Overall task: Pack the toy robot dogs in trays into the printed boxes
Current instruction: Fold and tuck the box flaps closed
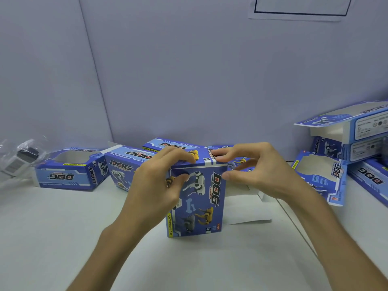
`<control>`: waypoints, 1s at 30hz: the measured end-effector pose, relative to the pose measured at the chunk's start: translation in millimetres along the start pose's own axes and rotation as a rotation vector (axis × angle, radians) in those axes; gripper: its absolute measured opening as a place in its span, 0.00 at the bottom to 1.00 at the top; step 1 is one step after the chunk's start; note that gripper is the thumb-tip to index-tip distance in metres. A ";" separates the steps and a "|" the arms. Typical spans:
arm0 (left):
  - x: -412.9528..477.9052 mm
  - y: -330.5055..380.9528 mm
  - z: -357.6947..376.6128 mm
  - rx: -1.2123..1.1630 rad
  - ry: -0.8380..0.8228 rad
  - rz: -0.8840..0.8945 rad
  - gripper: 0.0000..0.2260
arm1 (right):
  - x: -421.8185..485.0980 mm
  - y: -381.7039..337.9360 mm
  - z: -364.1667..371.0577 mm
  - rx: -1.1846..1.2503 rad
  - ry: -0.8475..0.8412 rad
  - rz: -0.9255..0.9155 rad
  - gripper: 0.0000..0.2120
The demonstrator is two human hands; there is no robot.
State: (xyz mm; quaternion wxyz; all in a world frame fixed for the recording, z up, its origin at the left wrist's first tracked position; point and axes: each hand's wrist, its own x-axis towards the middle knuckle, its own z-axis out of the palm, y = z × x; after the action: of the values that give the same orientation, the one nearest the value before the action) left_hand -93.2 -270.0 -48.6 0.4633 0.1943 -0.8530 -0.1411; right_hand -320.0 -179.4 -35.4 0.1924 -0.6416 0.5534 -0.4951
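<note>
Two-handed here. Clutched the upright box (197, 202), mid-table, at its upper left with the left hand (155, 181), thumb on the front; pinched the flap (203, 162) at its right with the right hand (256, 175). Needed, probably: firm left bracing, even press, tab tucked fully.

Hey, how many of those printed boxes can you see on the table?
9 boxes: an upright box gripped by the left hand and right hand; two at left; two behind the hands; four at right. More may be hidden.
</note>
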 end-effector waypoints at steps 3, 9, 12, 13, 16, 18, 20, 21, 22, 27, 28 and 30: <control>0.3 -8.2 -3.6 -0.070 0.006 -0.005 0.13 | 2.2 3.8 5.6 0.038 0.042 -0.006 0.06; 0.9 -17.7 -6.3 -0.063 0.027 -0.009 0.11 | 3.2 7.9 8.7 0.098 0.063 -0.018 0.06; 0.8 -21.3 -11.1 -0.135 0.030 -0.011 0.10 | 3.7 5.9 9.8 0.108 0.058 -0.030 0.05; 0.7 -22.8 -12.7 -0.159 0.038 -0.017 0.09 | 3.3 5.6 9.7 0.101 0.059 -0.037 0.04; -1.0 -26.0 -12.7 -0.201 0.051 -0.032 0.07 | 3.0 5.7 10.2 0.110 0.059 -0.046 0.04; -1.9 -26.6 -9.8 -0.247 0.062 -0.056 0.07 | 2.9 6.1 11.2 0.104 0.074 -0.067 0.06; -2.2 -26.9 -7.5 -0.290 0.078 -0.080 0.07 | 3.4 6.5 13.1 0.112 0.083 -0.081 0.06; -2.4 -26.9 -6.7 -0.303 0.084 -0.090 0.07 | 3.2 6.5 13.8 0.128 0.082 -0.080 0.05; -2.7 -27.0 -6.1 -0.309 0.087 -0.094 0.07 | 3.0 6.5 14.4 0.137 0.086 -0.081 0.04; -5.2 -23.8 2.1 -0.285 0.149 -0.067 0.06 | 2.3 12.5 23.3 0.128 0.166 -0.037 0.04; -6.2 -21.9 6.1 -0.267 0.179 -0.049 0.06 | 3.4 14.3 27.1 0.166 0.202 -0.012 0.06; -8.1 -17.9 14.0 -0.225 0.228 -0.011 0.06 | 6.1 15.0 35.5 0.344 0.241 0.083 0.05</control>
State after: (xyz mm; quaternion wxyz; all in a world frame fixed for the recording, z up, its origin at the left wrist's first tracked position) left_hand -97.4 -281.2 -69.5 0.5753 0.1608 -0.7726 -0.2153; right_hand -298.3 -200.2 -60.2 0.2516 -0.5122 0.5056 -0.6471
